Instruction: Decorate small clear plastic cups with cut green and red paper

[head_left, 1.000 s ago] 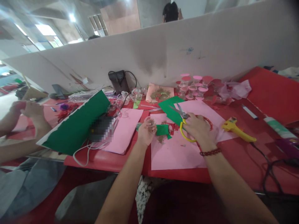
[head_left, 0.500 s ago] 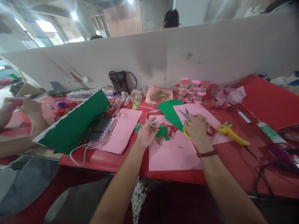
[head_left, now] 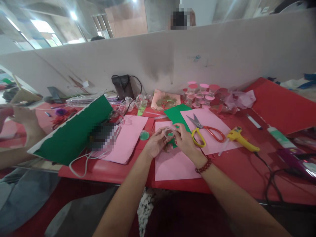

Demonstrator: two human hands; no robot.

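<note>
Over pink sheet point(head_left: 176, 169), pinching small clear plastic piece point(head_left: 169, 132) with left hand point(head_left: 156, 144) and right hand point(head_left: 184, 140). To right: scissors point(head_left: 201, 126), blades apart; farther along, yellow glue gun point(head_left: 243, 140).

Clear round-rimmed piece point(head_left: 169, 132) held btwn fingers of L. hand point(head_left: 155, 144) and R. hand point(head_left: 184, 141), over pink sheet point(head_left: 177, 169). To R.: scissors point(head_left: 201, 126) w/ blades parted, yellow glue gun point(head_left: 242, 140). To L.: green-tinted disc point(head_left: 144, 135), stack of pink paper point(head_left: 130, 138). Rear: dark bag point(head_left: 122, 88), pink-/red-topped clear pcs. point(head_left: 199, 96) nr. grey partition point(head_left: 123, 57).
</note>
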